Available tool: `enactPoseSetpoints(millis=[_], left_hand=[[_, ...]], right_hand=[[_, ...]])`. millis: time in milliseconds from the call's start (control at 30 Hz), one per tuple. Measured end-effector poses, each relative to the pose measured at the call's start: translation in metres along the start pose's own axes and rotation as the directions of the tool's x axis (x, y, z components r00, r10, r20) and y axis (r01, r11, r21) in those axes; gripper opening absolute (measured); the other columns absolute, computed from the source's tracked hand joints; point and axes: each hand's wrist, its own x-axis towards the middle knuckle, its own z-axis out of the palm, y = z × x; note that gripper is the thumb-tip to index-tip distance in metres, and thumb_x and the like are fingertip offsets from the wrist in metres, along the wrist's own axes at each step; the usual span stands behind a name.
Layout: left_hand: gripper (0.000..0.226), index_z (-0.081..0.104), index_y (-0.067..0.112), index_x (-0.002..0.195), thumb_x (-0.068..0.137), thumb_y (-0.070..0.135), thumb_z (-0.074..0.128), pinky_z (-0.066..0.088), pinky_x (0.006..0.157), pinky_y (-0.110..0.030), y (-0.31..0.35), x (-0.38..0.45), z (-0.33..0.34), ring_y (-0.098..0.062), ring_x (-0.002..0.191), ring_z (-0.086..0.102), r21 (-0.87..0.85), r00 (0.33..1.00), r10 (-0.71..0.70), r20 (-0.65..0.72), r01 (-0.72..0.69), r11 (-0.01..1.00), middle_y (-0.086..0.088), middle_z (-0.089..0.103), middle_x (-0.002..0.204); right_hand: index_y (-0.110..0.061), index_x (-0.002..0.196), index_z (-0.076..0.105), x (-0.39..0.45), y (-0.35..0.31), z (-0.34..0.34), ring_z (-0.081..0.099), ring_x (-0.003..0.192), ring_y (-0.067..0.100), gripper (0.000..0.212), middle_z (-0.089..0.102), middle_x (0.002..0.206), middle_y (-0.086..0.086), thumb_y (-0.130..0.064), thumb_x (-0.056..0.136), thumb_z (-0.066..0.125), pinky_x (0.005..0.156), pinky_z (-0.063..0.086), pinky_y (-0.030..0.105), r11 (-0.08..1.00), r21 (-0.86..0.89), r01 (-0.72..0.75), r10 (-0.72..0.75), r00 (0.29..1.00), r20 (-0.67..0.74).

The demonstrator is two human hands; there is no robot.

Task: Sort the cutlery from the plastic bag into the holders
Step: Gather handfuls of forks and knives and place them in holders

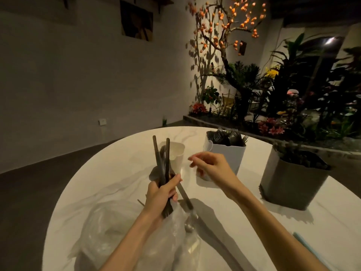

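Left hand (163, 194) grips cutlery (163, 165); right hand (210, 167) empty.

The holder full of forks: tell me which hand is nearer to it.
Right. The right hand hovers empty just in front of the fork holder. The left hand grips a cutlery bundle farther left, above the plastic bag.

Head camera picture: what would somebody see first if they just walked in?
Probably the left hand in the middle, gripping a bundle of dark cutlery that sticks up above the white round table. The right hand hovers beside it, holding nothing. Behind, a tree with orange blossoms glows against the wall.
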Motion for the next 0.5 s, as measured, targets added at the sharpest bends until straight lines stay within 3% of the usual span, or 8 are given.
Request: enactPoseSetpoints(millis=[100,233,367,500], left_hand=[[0.039,0.074,0.001,0.087,0.075,0.038,0.080,0.045,0.057,-0.031,0.001,0.008,-0.018,-0.020,0.052,0.046,-0.033,1.000,-0.021,-0.005,0.021,0.999,-0.004,0.042,0.055],[0.035,0.074,0.001,0.087,0.076,0.034,0.078,0.042,0.054,-0.029,0.004,0.011,-0.020,-0.015,0.049,0.045,-0.071,0.998,-0.064,0.017,0.065,0.995,-0.001,0.043,0.052],[0.034,0.074,-0.001,0.088,0.080,0.031,0.078,0.040,0.050,-0.025,0.002,0.013,-0.022,-0.014,0.046,0.042,-0.079,0.994,-0.105,0.005,0.105,0.991,0.000,0.039,0.052],[0.029,0.074,0.002,0.084,0.082,0.031,0.078,0.040,0.051,-0.026,0.004,0.014,-0.024,-0.014,0.047,0.042,-0.073,0.992,-0.124,0.014,0.125,0.989,-0.001,0.038,0.052]], right_hand=[[-0.012,0.108,0.074,0.055,-0.010,0.022,0.071,0.081,0.014,0.026,0.072,0.102,0.005,-0.029,0.103,0.055,0.070,0.058,0.023,0.998,-0.057,0.022,-0.020,0.999,0.036],[-0.011,0.110,0.069,0.105,-0.014,0.043,0.069,0.074,0.009,0.017,0.072,0.096,0.005,-0.022,0.097,0.066,0.061,0.056,0.017,0.952,-0.290,0.101,-0.116,0.993,-0.034],[-0.010,0.097,0.075,0.133,-0.001,0.054,0.068,0.087,0.016,0.014,0.072,0.094,0.004,-0.021,0.089,0.076,0.082,0.061,0.035,0.860,-0.505,0.073,-0.129,0.989,-0.077],[-0.007,0.099,0.076,0.136,0.004,0.057,0.067,0.085,0.015,0.014,0.072,0.097,0.006,-0.015,0.087,0.077,0.076,0.059,0.026,0.859,-0.509,0.047,-0.095,0.993,-0.070]])
